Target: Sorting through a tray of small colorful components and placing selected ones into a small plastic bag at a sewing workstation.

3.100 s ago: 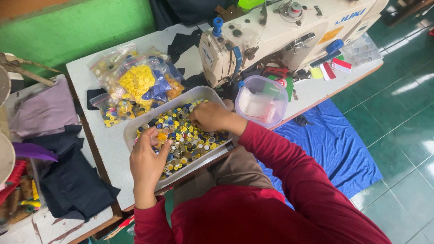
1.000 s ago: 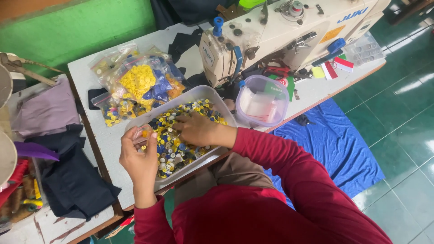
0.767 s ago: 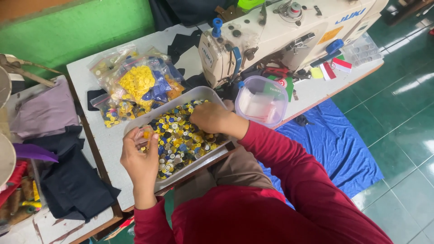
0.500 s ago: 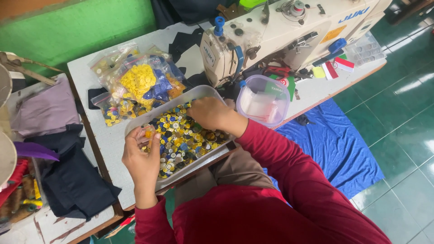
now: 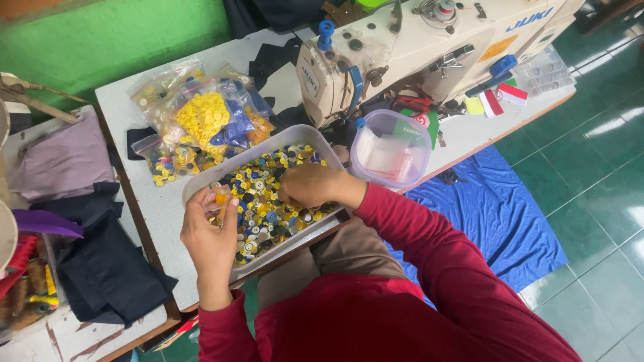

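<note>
Over button tray [image 5: 201, 190]: right hand [image 5: 310, 186] picking, left hand [image 5: 209, 231] holding buttons.

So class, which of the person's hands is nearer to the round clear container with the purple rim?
Right. The right hand rests in the button tray, just beside the round clear container. The left hand is at the tray's opposite end, farther away.

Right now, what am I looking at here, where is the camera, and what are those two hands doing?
The camera sits on a person's head, looking down at their own arms in red sleeves. The right hand reaches into a grey tray full of mixed buttons in yellow, blue, black and white. The left hand is raised beside the tray, its fingers pinching small orange pieces. On the white table lie bags of buttons, a clear plastic tub and a white sewing machine.
</note>
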